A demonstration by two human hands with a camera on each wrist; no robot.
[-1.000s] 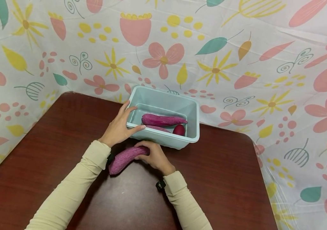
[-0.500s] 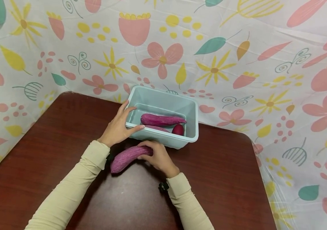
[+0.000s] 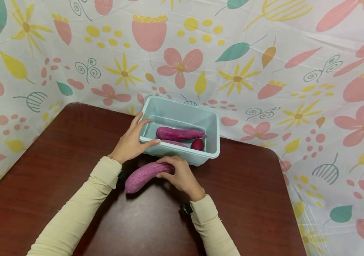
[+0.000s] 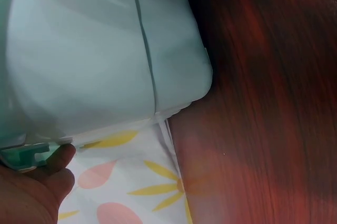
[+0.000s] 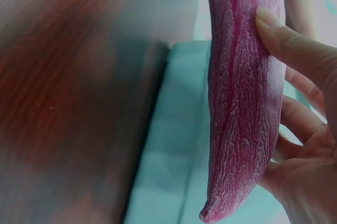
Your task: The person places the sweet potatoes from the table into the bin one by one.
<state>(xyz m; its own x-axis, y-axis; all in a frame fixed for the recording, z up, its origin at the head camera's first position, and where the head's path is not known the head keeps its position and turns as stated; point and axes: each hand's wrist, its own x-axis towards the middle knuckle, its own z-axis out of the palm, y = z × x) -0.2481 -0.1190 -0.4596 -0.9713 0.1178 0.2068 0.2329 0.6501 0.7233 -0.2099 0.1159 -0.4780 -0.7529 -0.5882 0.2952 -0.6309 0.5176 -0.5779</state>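
Observation:
My left hand (image 3: 128, 143) holds the light blue plastic bin (image 3: 186, 152) at its left front corner, thumb on the front rim, fingers over the left rim. In the left wrist view, fingers touch the rim at lower left. My right hand (image 3: 184, 177) grips a long, wrinkled purple eggplant (image 3: 141, 176) near one end, in front of the bin and above the table. The right wrist view shows the thumb pressed along the eggplant (image 5: 239, 90). Inside the bin lie a darker purple eggplant (image 3: 180, 133), another long purple one (image 3: 173, 143) partly hidden by the front wall, and a round dark red item (image 3: 197, 144).
The bin stands at the back of a dark reddish-brown wooden table (image 3: 249, 199). Right behind it hangs a floral-patterned cloth (image 3: 239, 42), which also runs along the left and right sides.
My right hand has shifted slightly to the right with the eggplant in it. The left hand keeps its place on the bin, and the bin's contents look unchanged.

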